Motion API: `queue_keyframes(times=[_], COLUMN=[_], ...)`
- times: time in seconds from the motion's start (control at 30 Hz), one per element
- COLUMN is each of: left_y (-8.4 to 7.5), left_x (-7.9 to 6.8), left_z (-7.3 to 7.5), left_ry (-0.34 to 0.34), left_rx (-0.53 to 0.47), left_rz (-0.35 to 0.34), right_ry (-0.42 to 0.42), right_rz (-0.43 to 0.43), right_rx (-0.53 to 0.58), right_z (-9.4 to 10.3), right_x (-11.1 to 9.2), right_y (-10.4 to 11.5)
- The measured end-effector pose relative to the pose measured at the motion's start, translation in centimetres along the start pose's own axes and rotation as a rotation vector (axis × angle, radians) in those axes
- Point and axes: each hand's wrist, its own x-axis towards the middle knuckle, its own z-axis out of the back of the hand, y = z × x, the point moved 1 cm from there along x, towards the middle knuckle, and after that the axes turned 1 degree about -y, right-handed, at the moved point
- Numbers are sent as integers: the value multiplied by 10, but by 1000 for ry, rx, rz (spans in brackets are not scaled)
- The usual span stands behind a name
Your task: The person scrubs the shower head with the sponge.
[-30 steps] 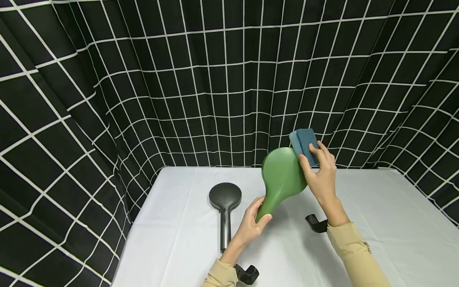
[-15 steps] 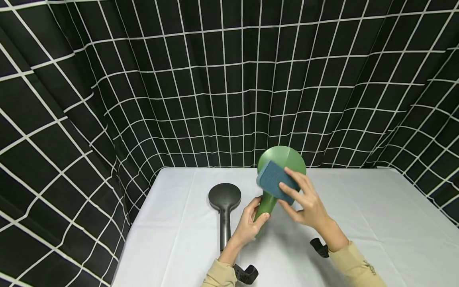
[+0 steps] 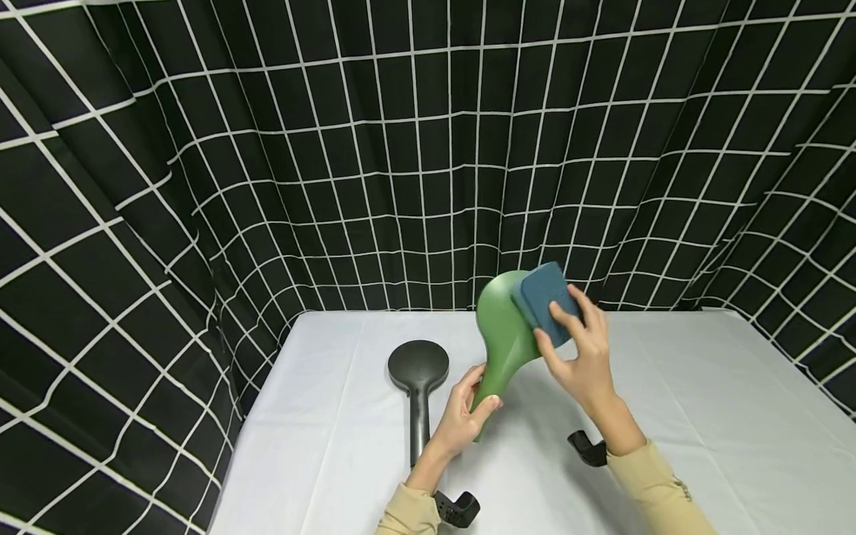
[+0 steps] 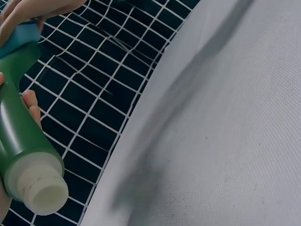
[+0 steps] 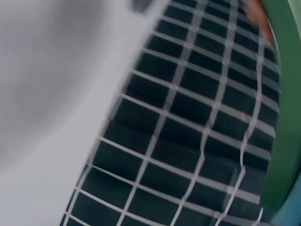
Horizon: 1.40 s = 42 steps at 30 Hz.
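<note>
My left hand (image 3: 464,416) grips the handle of a green shower head (image 3: 503,338) and holds it tilted above the white table (image 3: 702,416). My right hand (image 3: 580,355) presses a blue sponge (image 3: 547,301) against the upper right edge of its round head. In the left wrist view the green shower head (image 4: 21,141) shows its pale threaded end, with the blue sponge (image 4: 19,37) at the top left. The right wrist view is blurred and shows only the green shower head's rim (image 5: 282,117) at the right.
A black shower head (image 3: 419,386) lies flat on the table to the left of my left hand. A black curtain with a white grid (image 3: 401,148) hangs behind and along both sides of the table. Black camera mounts sit on both wrists.
The right hand slid the sponge from the top right edge down across the face of the green head, then back up to the upper right edge. The green head turned slightly.
</note>
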Motion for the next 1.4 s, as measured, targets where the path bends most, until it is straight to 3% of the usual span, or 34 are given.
queue_keyframes(times=[0.17,0.27,0.37,0.57,0.67,0.77,0.93,1.03,1.13,1.3,1.4], left_y=[-9,-3,5,9,8,7,7,7,7,8,8], left_x=[0,1,2,0,0,0,2,3,2,0,0], left_z=[0,0,0,-1,-2,-3,-3,-3,-3,-3,-2], left_ry=[-15,-19,-32,-83,-122,-174,-208,-202,-211,-213,-203], left_rx=[6,-8,-15,-102,-209,-295,-351,-365,-377,-377,-372], left_rz=[1,-9,-19,-4,35,94,177,201,216,227,225], right_ry=[167,152,35,-144,-186,-175,-30,-23,-94,-109,-111], right_rz=[355,421,313,-92,-127,3,326,392,280,-96,-179], right_rx=[137,177,159,90,102,123,113,110,132,114,104], right_z=[-2,2,8,13,6,-5,-19,-19,-13,-1,-2], right_x=[-22,-18,-4,11,7,-4,-24,-23,-9,15,17], right_y=[19,22,22,21,28,38,44,40,35,32,35])
